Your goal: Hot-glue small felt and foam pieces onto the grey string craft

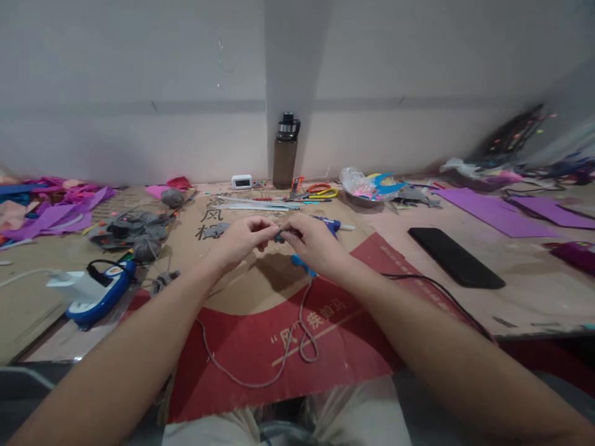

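My left hand [253,235] and my right hand [309,238] meet above the cardboard, fingers pinched together. Between their fingertips is a small dark bluish piece [279,236], mostly hidden, so its kind cannot be made out. Grey yarn [251,385] runs up toward my right hand, loops on the red part of the cardboard [223,353] and trails off to the left. Beneath my right hand a bright blue piece [304,265] shows. A blue glue gun [331,225] lies partly hidden just behind that hand. Scraps of grey felt [216,230] lie beside my left hand.
A water bottle [284,152] stands by the wall, near scissors [320,191] and a small white device [242,181]. Left are a blue power strip [105,297], a grey yarn ball [147,249] and coloured scraps [60,207]. Right are a black phone [455,257], a bowl [367,199] and purple sheets [493,212].
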Available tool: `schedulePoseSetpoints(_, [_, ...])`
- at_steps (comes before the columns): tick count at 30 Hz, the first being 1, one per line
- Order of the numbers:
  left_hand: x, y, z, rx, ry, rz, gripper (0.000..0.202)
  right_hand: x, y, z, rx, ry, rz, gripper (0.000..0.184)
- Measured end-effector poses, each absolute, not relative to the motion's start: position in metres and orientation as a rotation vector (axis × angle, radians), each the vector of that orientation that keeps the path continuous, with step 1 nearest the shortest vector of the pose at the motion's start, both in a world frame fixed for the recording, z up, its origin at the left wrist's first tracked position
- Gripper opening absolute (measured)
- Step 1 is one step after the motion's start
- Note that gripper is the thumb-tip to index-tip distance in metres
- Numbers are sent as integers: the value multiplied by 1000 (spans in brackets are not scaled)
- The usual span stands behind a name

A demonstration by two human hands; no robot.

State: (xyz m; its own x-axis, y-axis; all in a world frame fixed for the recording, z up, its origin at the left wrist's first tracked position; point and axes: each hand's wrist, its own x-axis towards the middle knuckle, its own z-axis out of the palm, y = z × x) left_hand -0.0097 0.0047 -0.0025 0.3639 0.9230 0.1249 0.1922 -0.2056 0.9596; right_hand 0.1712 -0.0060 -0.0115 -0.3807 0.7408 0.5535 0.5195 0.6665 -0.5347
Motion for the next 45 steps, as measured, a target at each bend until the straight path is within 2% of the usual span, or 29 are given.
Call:
schedulePoseSetpoints(6, [-11, 6, -7, 1619, 976, 896, 21, 171, -4, -15, -1005, -2054, 339, 6])
schedulePoseSetpoints(14, [-4, 3, -10, 1541, 982, 834, 15, 169, -4, -19, -1000, -2020, 429, 11])
schedulePoseSetpoints(19, [-6, 5, -10, 1392, 1073, 973, 13, 169, -5, -19, -1018, -1983, 484, 22])
schedulePoseSetpoints(24, [-7, 7, -6, 1232, 1064, 1110, 15, 167, -5, -23, -1041, -1988, 485, 20])
schedulePoseSetpoints(31, [-4, 6, -9, 1182, 958, 1085, 22, 168, 0, -29, -1009, -1948, 451, 10])
schedulePoseSetpoints(33, [-5, 7, -11, 1199, 950, 1043, 19, 168, 0, -29, -997, -1950, 453, 9])
schedulePoseSetpoints(40, [-6, 11, -13, 1194, 979, 1129, 19, 167, -4, -23, -1025, -1955, 463, 18])
schedulePoseSetpoints(45, [-8, 12, -9, 1128, 1020, 1275, 17, 170, -7, -12, -994, -1901, 454, 17])
